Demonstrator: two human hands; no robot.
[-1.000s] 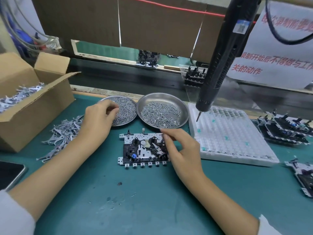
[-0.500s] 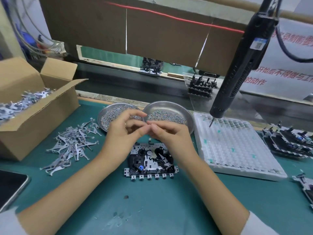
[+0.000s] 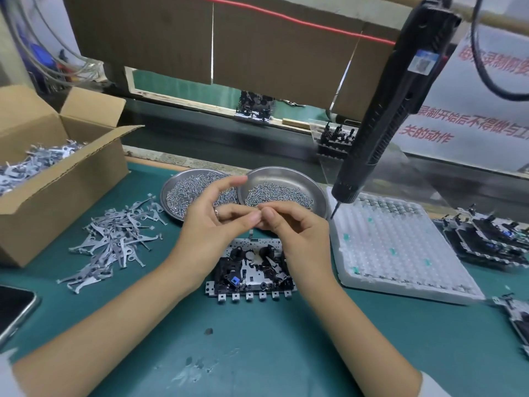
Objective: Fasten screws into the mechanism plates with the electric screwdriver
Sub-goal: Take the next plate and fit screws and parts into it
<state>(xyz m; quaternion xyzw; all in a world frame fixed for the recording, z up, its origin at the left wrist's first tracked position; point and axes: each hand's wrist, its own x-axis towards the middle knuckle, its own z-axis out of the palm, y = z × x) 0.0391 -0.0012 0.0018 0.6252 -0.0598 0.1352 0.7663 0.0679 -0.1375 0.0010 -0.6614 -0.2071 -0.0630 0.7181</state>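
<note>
Both my hands are raised above the plate (image 3: 252, 270), fingertips meeting. Left hand (image 3: 211, 222): thumb and middle fingers pinched together toward the right hand, index finger stretched out over the dishes. Right hand (image 3: 294, 227): thumb and forefinger pinched against the left fingertips, other fingers curled. Whatever sits between the fingertips is too small to make out; I cannot tell whether either hand holds a screw.

Plate lies flat on the green mat (image 3: 257, 353), directly under my hands, partly covered by the right wrist; row of small tabs along its near edge, blue part near its middle.

Screwdriver (image 3: 383, 110) hangs tilted at right, untouched, bit tip just over the far left corner of the white tray (image 3: 400, 253).

Two round steel dishes behind my hands, both holding screws: left dish (image 3: 183, 193), right dish (image 3: 286, 181), rims touching.

Loose grey levers (image 3: 114, 236) piled on the mat at left, beside an open box (image 3: 57, 179) with more of them. More plates (image 3: 492, 239) at far right.
</note>
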